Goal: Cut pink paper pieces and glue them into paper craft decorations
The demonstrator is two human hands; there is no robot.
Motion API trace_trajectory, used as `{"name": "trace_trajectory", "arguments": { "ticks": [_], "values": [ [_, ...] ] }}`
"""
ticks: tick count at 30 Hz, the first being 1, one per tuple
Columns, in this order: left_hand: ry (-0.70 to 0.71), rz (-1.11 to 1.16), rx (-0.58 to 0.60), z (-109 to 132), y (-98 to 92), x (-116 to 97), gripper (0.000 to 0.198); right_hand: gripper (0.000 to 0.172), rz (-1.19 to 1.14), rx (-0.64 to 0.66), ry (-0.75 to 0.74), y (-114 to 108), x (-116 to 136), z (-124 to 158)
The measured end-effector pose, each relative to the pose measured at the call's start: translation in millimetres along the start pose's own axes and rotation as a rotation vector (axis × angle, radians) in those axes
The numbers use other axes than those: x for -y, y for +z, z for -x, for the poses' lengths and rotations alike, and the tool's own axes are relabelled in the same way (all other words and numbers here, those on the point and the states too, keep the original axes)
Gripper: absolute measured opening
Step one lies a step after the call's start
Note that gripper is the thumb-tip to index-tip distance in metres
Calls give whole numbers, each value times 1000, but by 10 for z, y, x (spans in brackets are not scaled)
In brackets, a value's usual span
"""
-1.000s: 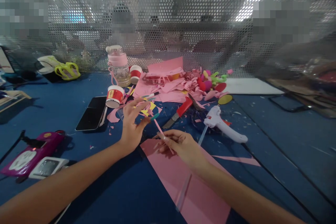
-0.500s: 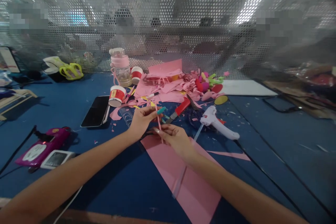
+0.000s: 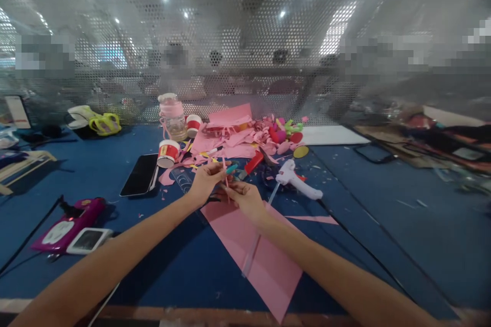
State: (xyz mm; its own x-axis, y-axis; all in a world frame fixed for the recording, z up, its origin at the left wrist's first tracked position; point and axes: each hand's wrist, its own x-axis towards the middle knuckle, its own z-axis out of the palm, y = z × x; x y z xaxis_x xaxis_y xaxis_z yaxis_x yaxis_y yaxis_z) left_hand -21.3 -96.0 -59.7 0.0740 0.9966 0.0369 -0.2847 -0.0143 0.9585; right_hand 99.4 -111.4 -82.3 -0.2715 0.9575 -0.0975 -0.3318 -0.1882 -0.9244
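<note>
Both my hands meet above the blue table (image 3: 184,260), just past a pink paper sheet (image 3: 253,245). My left hand (image 3: 205,180) pinches a thin pink paper strip (image 3: 225,173) near its top, beside a small teal piece (image 3: 231,168). My right hand (image 3: 245,196) has its fingers closed on the lower end of the same strip. A clear glue stick (image 3: 249,258) lies on the pink sheet under my right forearm.
A white glue gun (image 3: 297,181), a red-handled knife (image 3: 251,162), a phone (image 3: 140,173), two red paper cups (image 3: 168,152), a pink bottle (image 3: 172,115) and a heap of pink scraps (image 3: 238,133) lie beyond. A purple device (image 3: 69,217) sits left. Perforated metal screen behind.
My left hand closed from spread fingers onto the strip and came next to my right hand. The strip turned from slanted to nearly upright. The camera tilted up and back.
</note>
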Motion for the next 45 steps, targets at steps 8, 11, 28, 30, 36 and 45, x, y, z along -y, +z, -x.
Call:
{"name": "trace_trajectory", "arguments": {
  "ticks": [8,11,28,30,36,45],
  "values": [
    [-59,104,-55,56,-1,46,51,47,127,-7,-19,-30,-3,15],
    [-45,237,-58,58,-36,66,46,42,214,15,-12,-88,46,25],
    [11,159,-181,34,-288,60,42,42,1559,100,-290,-516,436,-38],
    [9,157,-186,22,-297,55,42,45,1569,67,-278,-556,466,-75],
    [12,143,-202,5,-320,60,42,50,1623,-15,-252,-675,513,-165],
    [8,-34,-51,115,-254,69,37,51,1735,-173,-254,-855,602,-263]
  ]
}}
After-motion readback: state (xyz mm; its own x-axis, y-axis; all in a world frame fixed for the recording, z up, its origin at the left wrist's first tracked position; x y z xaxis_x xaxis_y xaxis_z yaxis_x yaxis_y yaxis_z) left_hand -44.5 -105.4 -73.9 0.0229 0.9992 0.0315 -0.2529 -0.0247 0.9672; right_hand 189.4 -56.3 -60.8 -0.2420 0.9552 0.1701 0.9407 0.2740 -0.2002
